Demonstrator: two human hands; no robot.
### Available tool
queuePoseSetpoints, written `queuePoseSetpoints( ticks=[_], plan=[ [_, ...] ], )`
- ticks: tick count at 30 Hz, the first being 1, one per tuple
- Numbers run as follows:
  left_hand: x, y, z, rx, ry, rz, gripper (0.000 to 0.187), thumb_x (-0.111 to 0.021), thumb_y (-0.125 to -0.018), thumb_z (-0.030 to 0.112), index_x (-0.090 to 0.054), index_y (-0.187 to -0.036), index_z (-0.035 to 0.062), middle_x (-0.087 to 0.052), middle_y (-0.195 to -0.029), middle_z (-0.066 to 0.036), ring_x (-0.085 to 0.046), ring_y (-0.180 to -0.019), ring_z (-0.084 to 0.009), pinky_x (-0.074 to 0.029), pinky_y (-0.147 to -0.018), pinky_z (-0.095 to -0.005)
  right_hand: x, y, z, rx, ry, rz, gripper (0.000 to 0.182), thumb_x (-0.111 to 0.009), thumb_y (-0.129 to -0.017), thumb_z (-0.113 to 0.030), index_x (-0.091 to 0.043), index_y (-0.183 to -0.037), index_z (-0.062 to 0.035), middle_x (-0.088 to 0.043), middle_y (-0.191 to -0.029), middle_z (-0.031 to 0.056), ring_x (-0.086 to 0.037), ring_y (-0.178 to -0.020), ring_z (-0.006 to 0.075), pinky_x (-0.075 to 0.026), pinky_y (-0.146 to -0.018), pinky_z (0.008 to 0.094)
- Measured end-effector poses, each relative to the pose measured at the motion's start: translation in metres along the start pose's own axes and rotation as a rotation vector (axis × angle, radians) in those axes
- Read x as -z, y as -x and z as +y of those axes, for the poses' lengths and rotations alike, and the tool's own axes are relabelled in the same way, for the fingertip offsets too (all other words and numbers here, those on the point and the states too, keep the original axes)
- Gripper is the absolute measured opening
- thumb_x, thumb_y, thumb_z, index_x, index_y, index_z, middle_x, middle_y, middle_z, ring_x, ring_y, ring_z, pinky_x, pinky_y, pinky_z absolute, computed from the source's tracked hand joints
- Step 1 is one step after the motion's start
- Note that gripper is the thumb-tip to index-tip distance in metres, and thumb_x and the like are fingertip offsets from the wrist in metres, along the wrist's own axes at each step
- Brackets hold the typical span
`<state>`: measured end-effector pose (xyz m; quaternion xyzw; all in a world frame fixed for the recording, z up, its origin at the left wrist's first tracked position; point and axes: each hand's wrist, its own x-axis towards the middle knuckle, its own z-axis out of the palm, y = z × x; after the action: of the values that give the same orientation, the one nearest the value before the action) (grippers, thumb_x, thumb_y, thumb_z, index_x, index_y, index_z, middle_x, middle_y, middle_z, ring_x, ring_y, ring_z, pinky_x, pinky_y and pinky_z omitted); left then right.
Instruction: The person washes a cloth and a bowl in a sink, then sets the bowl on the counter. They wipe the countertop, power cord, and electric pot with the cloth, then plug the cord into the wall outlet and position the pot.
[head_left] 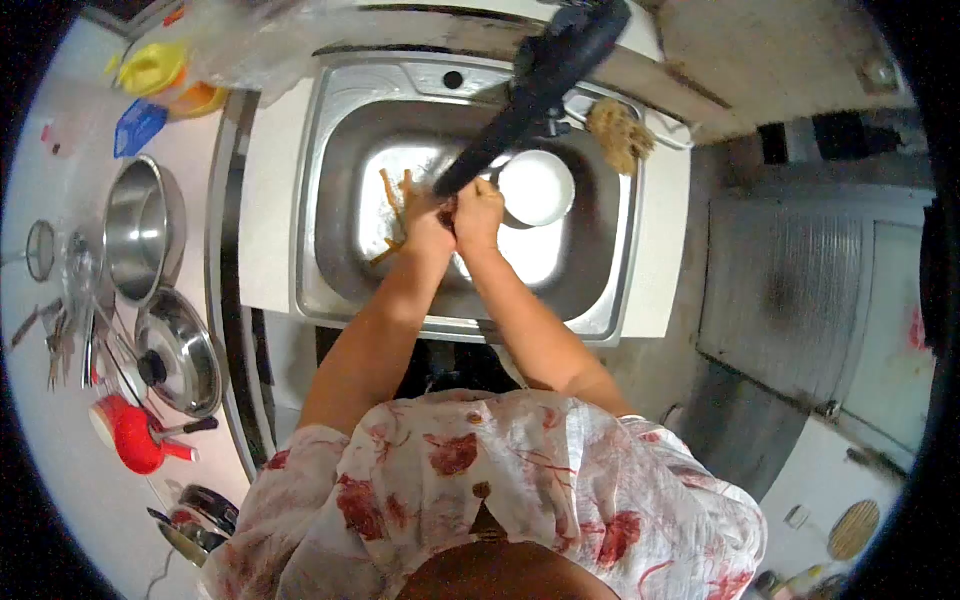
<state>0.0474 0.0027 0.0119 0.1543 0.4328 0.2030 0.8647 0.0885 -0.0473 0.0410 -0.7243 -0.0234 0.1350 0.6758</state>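
Both hands are together inside the steel sink, just under the end of a long black faucet. My left hand is closed, its fingers partly hidden by the faucet. Against it, my right hand is curled shut. Something small and dark shows between them, too hidden to name. Several yellowish-brown sticks lie on the sink floor to the left of my left hand. Right of my right hand, a white bowl sits in the sink.
A brown scrubbing brush or fibre pad rests at the sink's back right corner. On the left counter stand a steel pot, a pot lid, a red ladle-like scoop and a blue container.
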Motion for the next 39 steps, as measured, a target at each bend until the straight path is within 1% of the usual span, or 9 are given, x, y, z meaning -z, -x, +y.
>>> queuePoseSetpoints(
  ticks=[8,13,14,15,23,25,29,32,39],
  plan=[
    [0.012,0.019,-0.026,-0.020,-0.144,-0.292,0.020,-0.053,-0.084,0.023,-0.056,-0.089,0.0043,-0.058,-0.088,-0.007,-0.056,-0.085,-0.0184,-0.047,-0.074,-0.0306,0.027,0.019,0.008,-0.026,0.245,-0.070,0.017,-0.056,-0.076,-0.013,-0.058,-0.072,0.0027,-0.059,-0.071,0.0175,-0.057,-0.065,0.0270,-0.044,-0.062,0.0348],
    [-0.016,0.031,0.011,0.355,0.129,-0.381,0.024,-0.049,-0.086,0.025,-0.051,-0.097,0.0041,-0.059,-0.086,-0.008,-0.058,-0.085,-0.0258,-0.048,-0.078,-0.0373,0.081,0.030,-0.016,0.182,0.141,-0.276,0.012,-0.058,-0.079,-0.005,-0.056,-0.089,0.0001,-0.058,-0.093,0.0092,-0.055,-0.086,0.0176,-0.043,-0.079,0.0289],
    [-0.024,0.021,0.008,0.207,-0.059,-0.002,0.030,-0.039,-0.089,0.025,-0.050,-0.108,0.0035,-0.055,-0.106,-0.010,-0.051,-0.102,-0.0248,-0.039,-0.092,-0.0409,0.098,0.027,-0.004,0.329,0.157,-0.240,0.013,-0.057,-0.078,-0.001,-0.057,-0.091,-0.0007,-0.059,-0.089,0.0070,-0.056,-0.083,0.0156,-0.045,-0.076,0.0266],
    [-0.016,0.005,0.011,0.203,-0.061,-0.004,0.030,-0.039,-0.089,0.025,-0.050,-0.108,0.0035,-0.055,-0.106,-0.010,-0.051,-0.102,-0.0248,-0.039,-0.092,-0.0409,0.114,0.033,-0.031,-0.007,0.135,-0.231,0.014,-0.058,-0.078,0.000,-0.058,-0.091,-0.0023,-0.059,-0.085,0.0045,-0.056,-0.078,0.0122,-0.046,-0.071,0.0247],
    [0.018,-0.047,0.010,0.258,-0.026,-0.151,0.008,-0.050,-0.085,0.017,-0.050,-0.085,0.0089,-0.056,-0.079,-0.002,-0.054,-0.063,-0.0154,-0.043,-0.053,-0.0253,0.286,0.010,-0.065,0.189,0.242,0.379,0.014,-0.058,-0.077,-0.003,-0.060,-0.091,-0.0025,-0.061,-0.081,0.0051,-0.058,-0.074,0.0174,-0.046,-0.071,0.0293],
    [0.028,-0.059,0.012,0.455,0.010,-0.572,0.009,-0.050,-0.086,0.015,-0.051,-0.088,0.0064,-0.056,-0.078,-0.004,-0.053,-0.062,-0.0150,-0.043,-0.053,-0.0242,0.317,-0.002,-0.033,0.130,0.768,0.243,0.015,-0.059,-0.077,-0.004,-0.060,-0.092,-0.0015,-0.061,-0.085,0.0102,-0.060,-0.074,0.0240,-0.047,-0.072,0.0321],
    [0.030,-0.040,0.011,0.398,-0.179,-0.522,0.021,-0.052,-0.085,0.023,-0.050,-0.098,0.0068,-0.052,-0.082,-0.004,-0.049,-0.068,-0.0172,-0.042,-0.057,-0.0270,0.257,0.010,-0.069,0.738,0.977,0.412,0.027,-0.061,-0.072,-0.006,-0.059,-0.099,-0.0042,-0.060,-0.094,0.0142,-0.058,-0.089,0.0288,-0.044,-0.080,0.0350],
    [-0.005,0.003,0.026,0.313,-0.497,-0.307,0.039,-0.038,-0.092,0.031,-0.037,-0.123,0.0072,-0.046,-0.126,-0.012,-0.049,-0.109,-0.0241,-0.044,-0.083,-0.0333,0.173,0.015,-0.059,0.562,0.897,-0.219,0.025,-0.057,-0.074,-0.009,-0.057,-0.099,-0.0035,-0.059,-0.100,0.0138,-0.055,-0.095,0.0281,-0.041,-0.085,0.0388],
    [0.031,0.022,0.047,0.249,-0.729,-0.215,0.038,-0.039,-0.091,0.031,-0.042,-0.121,0.0080,-0.056,-0.112,-0.008,-0.055,-0.099,-0.0199,-0.042,-0.079,-0.0321,0.128,-0.060,0.066,0.299,1.555,-0.695,0.018,-0.049,-0.076,-0.011,-0.061,-0.090,-0.0090,-0.059,-0.094,0.0126,-0.059,-0.087,0.0261,-0.047,-0.074,0.0388]
  ],
)
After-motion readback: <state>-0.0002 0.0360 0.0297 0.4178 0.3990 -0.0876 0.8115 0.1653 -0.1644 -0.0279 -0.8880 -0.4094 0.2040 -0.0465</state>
